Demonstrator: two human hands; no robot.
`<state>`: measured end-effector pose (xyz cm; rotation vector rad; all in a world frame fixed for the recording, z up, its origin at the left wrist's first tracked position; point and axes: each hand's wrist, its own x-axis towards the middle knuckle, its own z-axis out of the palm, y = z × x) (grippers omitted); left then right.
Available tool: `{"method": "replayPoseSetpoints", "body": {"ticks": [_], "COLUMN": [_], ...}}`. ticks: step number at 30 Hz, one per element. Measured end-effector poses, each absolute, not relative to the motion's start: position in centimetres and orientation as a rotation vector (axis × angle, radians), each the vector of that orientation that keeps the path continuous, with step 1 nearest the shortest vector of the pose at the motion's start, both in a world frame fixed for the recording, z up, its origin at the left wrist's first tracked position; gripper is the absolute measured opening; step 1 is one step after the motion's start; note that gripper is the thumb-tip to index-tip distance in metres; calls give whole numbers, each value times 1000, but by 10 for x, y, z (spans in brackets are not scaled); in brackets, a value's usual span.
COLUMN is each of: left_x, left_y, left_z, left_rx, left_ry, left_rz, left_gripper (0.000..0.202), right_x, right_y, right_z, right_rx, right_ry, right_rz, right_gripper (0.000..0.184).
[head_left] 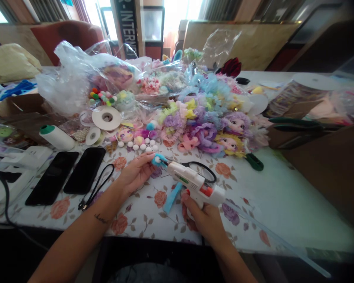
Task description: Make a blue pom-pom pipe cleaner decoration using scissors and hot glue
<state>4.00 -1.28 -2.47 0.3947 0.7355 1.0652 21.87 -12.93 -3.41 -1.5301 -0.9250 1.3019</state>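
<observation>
My right hand (200,216) is wrapped around the handle of a white hot glue gun (188,177). A long clear glue stick (271,232) sticks out of its back end toward the lower right. Pinched in the fingertips of my left hand (138,171) is a small blue fabric piece (158,160) with a white spot on it. The gun's nozzle meets or nearly meets this piece; I cannot tell if they touch. A light blue strip (172,197) lies on the flowered tablecloth (141,220) below the gun. Black scissor handles (208,171) show partly behind the gun.
Two black phones (52,179) and a looped black strap (98,184) lie at the left, near a thread cone (57,137) and a ribbon spool (106,118). Pastel ruffled trims (177,122), doll heads (230,143) and plastic bags (67,78) pile up behind. A cardboard box (321,157) stands right.
</observation>
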Motion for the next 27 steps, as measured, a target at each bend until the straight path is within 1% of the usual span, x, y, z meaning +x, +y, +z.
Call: {"method": "replayPoseSetpoints", "body": {"ticks": [8,18,27], "left_x": [39,40,39], "left_y": [-13,-12,-13], "left_z": [-22,-23,-20], "left_rx": [346,359,318], "left_ry": [744,744,755], "left_rz": [1085,1051,1089], "left_gripper": [14,13,11], "right_x": [218,219,220], "right_y": [-129,-129,-129], "right_z": [-30,-32,-35], "right_rx": [-1563,-1548,-1535], "right_ry": [-896,-925,-923], "right_rz": [1311,1318,1330], "right_gripper": [36,38,40]}}
